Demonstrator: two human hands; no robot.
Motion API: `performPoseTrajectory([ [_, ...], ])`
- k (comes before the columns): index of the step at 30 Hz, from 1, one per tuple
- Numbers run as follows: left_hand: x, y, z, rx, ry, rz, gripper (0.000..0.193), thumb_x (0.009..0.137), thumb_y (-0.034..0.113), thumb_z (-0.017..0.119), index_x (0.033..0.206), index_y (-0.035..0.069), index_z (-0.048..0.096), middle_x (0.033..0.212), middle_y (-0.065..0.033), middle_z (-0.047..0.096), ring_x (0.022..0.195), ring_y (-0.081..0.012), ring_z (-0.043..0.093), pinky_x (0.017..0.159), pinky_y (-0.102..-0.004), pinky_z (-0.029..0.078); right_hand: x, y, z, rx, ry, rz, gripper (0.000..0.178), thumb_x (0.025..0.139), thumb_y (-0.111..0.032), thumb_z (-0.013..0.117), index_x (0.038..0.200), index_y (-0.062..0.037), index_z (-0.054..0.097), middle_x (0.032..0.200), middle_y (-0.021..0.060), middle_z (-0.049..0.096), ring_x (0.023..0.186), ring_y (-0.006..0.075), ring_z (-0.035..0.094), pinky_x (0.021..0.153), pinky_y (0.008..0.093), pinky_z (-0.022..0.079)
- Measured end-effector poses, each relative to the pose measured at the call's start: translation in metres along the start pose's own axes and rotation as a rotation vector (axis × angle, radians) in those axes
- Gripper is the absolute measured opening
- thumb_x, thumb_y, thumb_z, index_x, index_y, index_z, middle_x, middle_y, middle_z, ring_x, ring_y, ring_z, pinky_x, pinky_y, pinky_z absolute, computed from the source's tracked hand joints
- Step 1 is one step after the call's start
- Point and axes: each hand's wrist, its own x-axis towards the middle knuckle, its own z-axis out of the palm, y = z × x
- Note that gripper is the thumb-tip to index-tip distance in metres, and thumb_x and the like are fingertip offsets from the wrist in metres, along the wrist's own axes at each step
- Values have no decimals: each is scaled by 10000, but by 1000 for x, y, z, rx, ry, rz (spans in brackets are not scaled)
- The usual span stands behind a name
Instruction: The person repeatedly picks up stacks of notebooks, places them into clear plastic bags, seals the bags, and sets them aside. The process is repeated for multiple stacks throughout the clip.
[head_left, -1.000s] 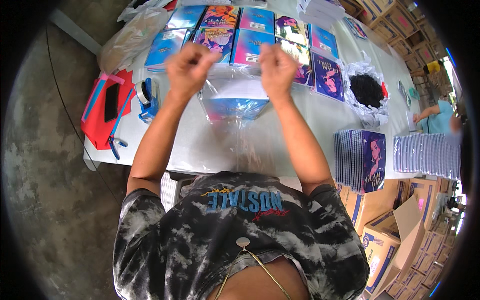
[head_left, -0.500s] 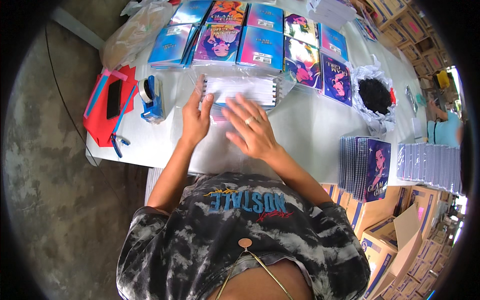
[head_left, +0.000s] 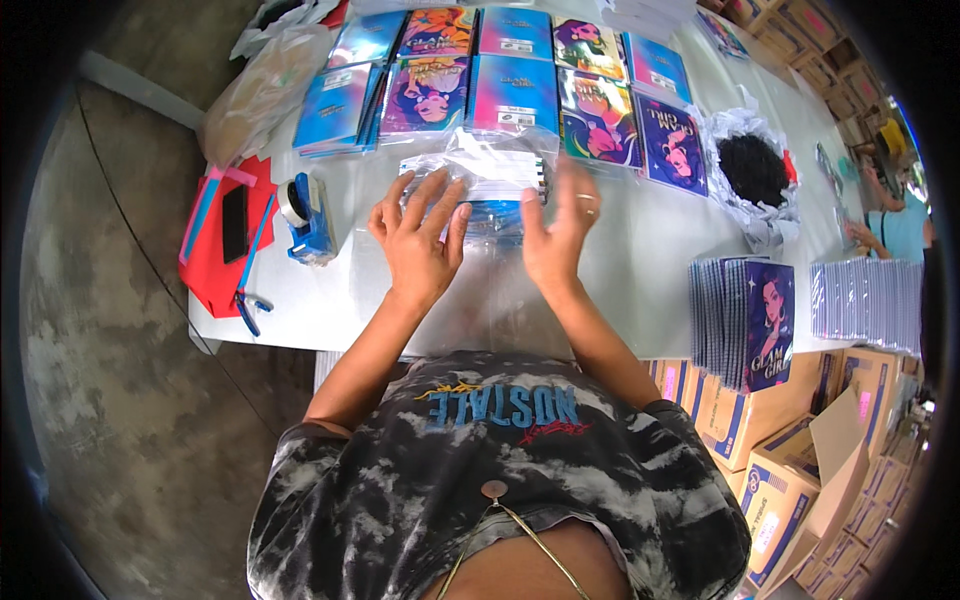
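A stack of notebooks point(head_left: 505, 186), its white page edges facing up, sits upright on the table in front of me, wrapped loosely in clear plastic film point(head_left: 490, 145). My left hand point(head_left: 418, 250) lies with spread fingers over the stack's left end and the film. At the right end is my right hand point(head_left: 558, 235), its thumb by the stack and its fingers raised apart and smeared by motion. Whether that hand touches the film I cannot tell. Just beyond lie rows of glossy notebooks with pink-blue backs point(head_left: 515, 90) and illustrated covers point(head_left: 425, 95).
Left are a blue tape dispenser point(head_left: 312, 225), a phone point(head_left: 235, 225) on red sheets point(head_left: 205, 265), and a blue-handled hand tool point(head_left: 252, 312). Right are a crumpled bag of black material point(head_left: 750, 180) and standing notebook stacks point(head_left: 735, 325). Cartons point(head_left: 780, 480) stand below; another person point(head_left: 895, 225) is far right.
My left hand has moved from the stack's left side onto its front. My right hand has shifted from over the stack to its right end. The film's far edge has folded inward.
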Motion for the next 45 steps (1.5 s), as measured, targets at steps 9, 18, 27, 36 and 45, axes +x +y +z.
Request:
performPoseTrajectory([
  [9,22,-18,-22,-490,-401,-14,463,777,99,507,1237,48,505,1167,-130,579,1163,-274,468,1043,-419,204,-13,-20,9,-258,-266,-378,459,818,-253,579,1263,-186,491,1254,66,489,1212,234,410,1045,419,228],
  [18,148,-54,-10,-759,-702,-73,375,820,175,622,1146,1,554,1020,-106,625,938,-182,582,854,-292,434,-11,-19,9,-327,-238,-425,425,813,-272,582,1224,-183,519,1228,48,482,1175,226,410,1021,407,268],
  [27,110,-21,-4,-473,-632,38,333,838,211,629,1099,5,604,1004,-179,643,953,-193,614,832,-308,459,-14,-20,14,-293,-167,-429,324,802,-224,577,1118,-151,589,1197,50,517,1157,223,442,1002,393,286],
  [36,34,-2,11,-470,-59,129,285,730,-55,602,996,37,645,1010,-127,647,980,-287,612,869,-381,479,-4,-4,29,355,50,-300,159,749,-49,585,901,-80,623,1115,61,574,1142,222,482,980,369,301],
  [45,-27,-19,-6,-556,-38,236,271,628,-175,563,809,16,627,860,-113,668,909,-256,643,805,-347,500,3,15,33,136,-13,-438,176,654,-6,670,729,-165,660,938,-60,666,964,142,575,823,296,346],
])
